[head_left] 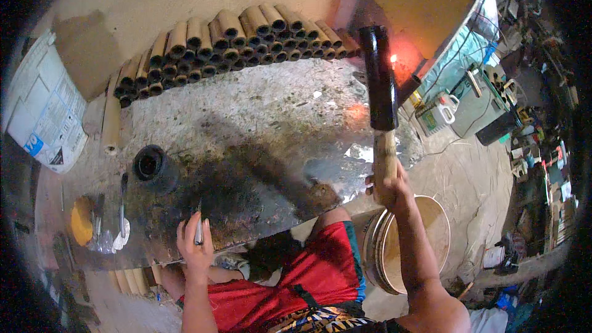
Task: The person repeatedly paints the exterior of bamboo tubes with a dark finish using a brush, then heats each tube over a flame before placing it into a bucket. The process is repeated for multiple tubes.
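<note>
Head view | step, seemingly: handling the black cylinder (379,80), upper right of centre | right hand (393,190) clamped on its pale wooden end | left hand (195,251), lower left, pinching a slim pointed tool (198,232) by the worktop (265,98) edge | next move likely calls for steady grip, point kept clear
</note>
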Demonstrator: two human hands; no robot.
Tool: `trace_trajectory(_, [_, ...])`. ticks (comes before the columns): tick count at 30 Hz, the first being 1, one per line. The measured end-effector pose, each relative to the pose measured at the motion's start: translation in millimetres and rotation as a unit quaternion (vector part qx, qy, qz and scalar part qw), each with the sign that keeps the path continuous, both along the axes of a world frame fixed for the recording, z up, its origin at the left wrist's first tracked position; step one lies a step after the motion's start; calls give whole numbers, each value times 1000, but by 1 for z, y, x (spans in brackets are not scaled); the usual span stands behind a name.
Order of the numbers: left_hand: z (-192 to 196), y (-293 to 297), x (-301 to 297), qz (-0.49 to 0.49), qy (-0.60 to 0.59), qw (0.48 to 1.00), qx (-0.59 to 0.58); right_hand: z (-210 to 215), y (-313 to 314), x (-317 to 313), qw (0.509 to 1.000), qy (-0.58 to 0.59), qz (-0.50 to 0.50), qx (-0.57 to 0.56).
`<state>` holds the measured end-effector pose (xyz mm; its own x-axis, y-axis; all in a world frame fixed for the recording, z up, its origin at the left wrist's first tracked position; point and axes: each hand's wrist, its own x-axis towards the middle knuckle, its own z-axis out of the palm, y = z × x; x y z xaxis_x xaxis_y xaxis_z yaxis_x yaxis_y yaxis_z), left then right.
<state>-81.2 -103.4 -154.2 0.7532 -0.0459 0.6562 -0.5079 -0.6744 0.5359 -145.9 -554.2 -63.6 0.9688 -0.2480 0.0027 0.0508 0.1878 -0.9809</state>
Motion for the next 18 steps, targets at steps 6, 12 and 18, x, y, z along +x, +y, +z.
trace_trajectory(6, [-2,1,2,-8,-21,1000,2,-10,-18,23,977,166,-95,-92])
trace_trajectory(12, [-1,0,1,-13,3,1000,-10,-32,-31,23,972,5,-198,-124])
trace_trajectory(18, [0,-1,0,-16,18,999,-28,-11,-73,42,949,36,-267,-162])
